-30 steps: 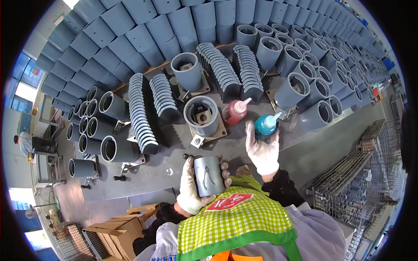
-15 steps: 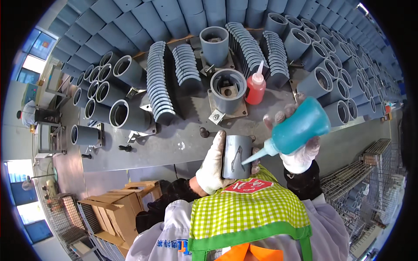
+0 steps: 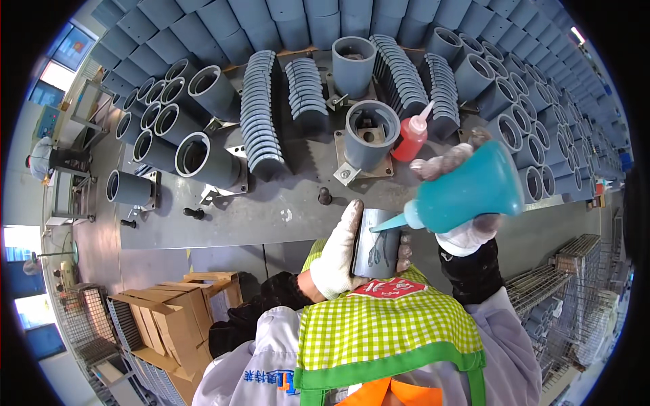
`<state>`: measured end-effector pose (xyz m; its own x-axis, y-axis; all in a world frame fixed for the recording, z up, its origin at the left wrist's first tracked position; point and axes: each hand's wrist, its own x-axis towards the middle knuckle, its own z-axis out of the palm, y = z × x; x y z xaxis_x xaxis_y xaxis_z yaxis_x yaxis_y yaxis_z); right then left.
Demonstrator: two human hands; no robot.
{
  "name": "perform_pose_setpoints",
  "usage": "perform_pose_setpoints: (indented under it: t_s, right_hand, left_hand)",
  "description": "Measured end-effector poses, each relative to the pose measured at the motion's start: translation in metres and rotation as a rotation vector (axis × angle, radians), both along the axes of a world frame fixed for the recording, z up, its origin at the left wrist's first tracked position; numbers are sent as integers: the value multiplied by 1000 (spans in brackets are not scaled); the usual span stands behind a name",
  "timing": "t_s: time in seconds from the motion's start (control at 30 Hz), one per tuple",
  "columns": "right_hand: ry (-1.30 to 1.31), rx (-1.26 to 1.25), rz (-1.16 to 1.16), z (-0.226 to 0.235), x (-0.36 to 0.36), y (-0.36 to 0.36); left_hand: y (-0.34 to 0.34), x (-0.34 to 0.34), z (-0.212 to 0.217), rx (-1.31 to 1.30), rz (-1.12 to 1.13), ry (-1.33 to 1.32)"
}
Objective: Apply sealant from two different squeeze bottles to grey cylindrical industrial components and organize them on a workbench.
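In my left hand, gloved in white, I grip a curved grey plastic piece by its sides, thumb along the left edge and fingertips showing at the right. Dark wet-looking streaks mark its outer face. My right hand, also gloved, is wrapped round a squeeze bottle of teal liquid, tipped so that its nozzle points left. The nozzle tip meets the upper part of the piece, or hovers just over it; I cannot tell which. Beyond my hands, a grey pipe fitting stands upright in a metal fixture beside a red squeeze bottle.
On the metal table stand rows of curved grey pieces and many grey pipe sections. Small black knobs lie near its front edge. Cardboard boxes sit at lower left, wire cages at right. Another person works far left.
The teal bottle's nozzle has moved from the lower right of the grey piece up toward its top. The streaks on the face look different. The view has shifted slightly.
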<state>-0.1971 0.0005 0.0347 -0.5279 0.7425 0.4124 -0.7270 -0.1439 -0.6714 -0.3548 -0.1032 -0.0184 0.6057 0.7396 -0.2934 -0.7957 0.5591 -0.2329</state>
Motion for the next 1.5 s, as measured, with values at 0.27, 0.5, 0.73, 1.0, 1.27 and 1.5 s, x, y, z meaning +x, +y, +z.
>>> perform_pose_setpoints:
  t_s: [0.27,0.5,0.73,1.0,1.27,1.5]
  right_hand:
    - [128,45,16,-20,13,-17]
    - [368,-1393,-20,-79,34,18]
    - [408,-1266,-41,-136,43,16]
    - [-570,476,-79,-54,-16,-43]
    - [-549,575,-199,-47,-5,-29]
    - [-1100,1265,-170,-3,3,-10]
  left_hand:
    - [-3,-8,7,-35,47,7]
    - [-1,-13,3,8,128,-2]
    - [5,-16,2,-12,202,85]
    - [12,-14,5,114,244,54]
    - [16,-2,0,110,230,182]
    - [16,-4,1,58,193,324]
